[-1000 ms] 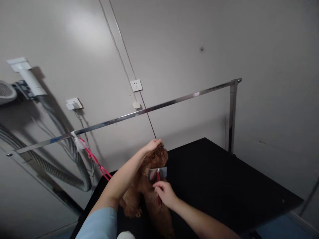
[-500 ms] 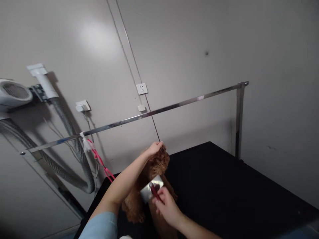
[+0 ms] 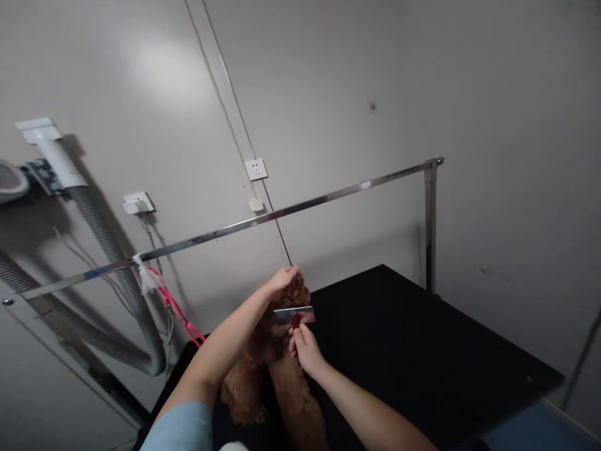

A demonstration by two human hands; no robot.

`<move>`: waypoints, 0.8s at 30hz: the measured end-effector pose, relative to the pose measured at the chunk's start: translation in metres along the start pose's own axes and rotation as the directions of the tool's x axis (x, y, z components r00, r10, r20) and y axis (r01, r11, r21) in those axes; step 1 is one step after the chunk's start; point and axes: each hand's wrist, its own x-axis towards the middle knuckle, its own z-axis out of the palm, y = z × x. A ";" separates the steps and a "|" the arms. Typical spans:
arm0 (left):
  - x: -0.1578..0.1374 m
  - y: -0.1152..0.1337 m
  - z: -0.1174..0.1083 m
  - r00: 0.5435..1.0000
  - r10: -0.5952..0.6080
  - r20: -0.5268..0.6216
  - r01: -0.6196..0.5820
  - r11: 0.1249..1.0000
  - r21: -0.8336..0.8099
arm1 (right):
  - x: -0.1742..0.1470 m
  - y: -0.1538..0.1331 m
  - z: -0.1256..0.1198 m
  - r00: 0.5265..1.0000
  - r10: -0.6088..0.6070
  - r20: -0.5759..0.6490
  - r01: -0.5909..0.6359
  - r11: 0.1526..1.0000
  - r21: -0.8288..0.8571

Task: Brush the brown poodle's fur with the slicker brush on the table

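Note:
A brown curly-haired dog (image 3: pixel 293 391) is on the black grooming table (image 3: pixel 399 357). My left hand (image 3: pixel 283 278) is closed on the top of the dog's head, and the forearm hides part of its body. My right hand (image 3: pixel 306 348) grips the red handle of a slicker brush (image 3: pixel 295 314). The brush's shiny metal back faces me, and its head lies close under the dog's muzzle. Its bristle side is hidden, so contact with the coat cannot be told.
A metal bar (image 3: pixel 300 205) spans the far side of the table. From its left part hangs a pink leash (image 3: pixel 176 304). A dryer's grey hose (image 3: pixel 110 232) loops at the left. Sockets (image 3: pixel 256 169) sit on the wall.
My right hand has moved the slicker brush up from the dog's chest to just below its muzzle and turned it level. My left hand keeps its hold. The view has shifted slightly right.

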 end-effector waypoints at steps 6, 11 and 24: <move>-0.003 -0.001 0.000 0.999 0.045 0.028 -0.047 0.996 0.073 | -0.007 0.000 0.004 0.957 0.277 0.089 -0.289 0.942 0.168; -0.006 0.007 0.001 0.997 0.056 0.045 -0.061 0.991 0.118 | -0.033 -0.035 -0.020 0.879 0.412 0.239 -0.458 0.870 0.185; -0.009 0.015 0.010 0.997 0.071 0.029 -0.074 0.984 0.163 | -0.022 -0.019 -0.006 0.972 0.202 0.118 -0.223 0.954 0.203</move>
